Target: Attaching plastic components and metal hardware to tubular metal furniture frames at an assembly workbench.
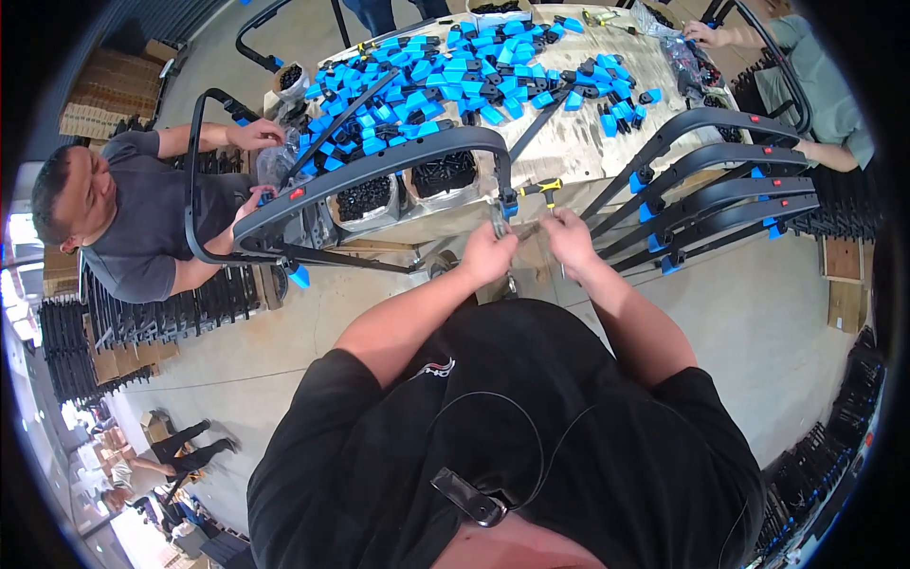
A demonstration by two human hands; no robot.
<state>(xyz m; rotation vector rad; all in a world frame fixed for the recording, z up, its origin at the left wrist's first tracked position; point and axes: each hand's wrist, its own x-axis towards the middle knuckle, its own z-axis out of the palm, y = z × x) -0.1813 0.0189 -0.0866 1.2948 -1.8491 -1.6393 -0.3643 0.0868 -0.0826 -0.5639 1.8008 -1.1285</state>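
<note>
Gripping a small metal part (pixel 527 228), both hands (pixel 488 254) (pixel 572 239) hold it crosswise.

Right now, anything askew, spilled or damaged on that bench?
Nothing looks damaged. The blue clips lie in a loose heap across the table, unsorted rather than spilled. Left hand and right hand meet at the table edge.

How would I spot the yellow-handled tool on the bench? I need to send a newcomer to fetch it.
Start at the big wooden worktable heaped with blue plastic parts. Move to its near edge, just above the person's left hand and right hand. The tool lies there, the only piece with a yellow-and-black grip among grey curved frames.
</note>
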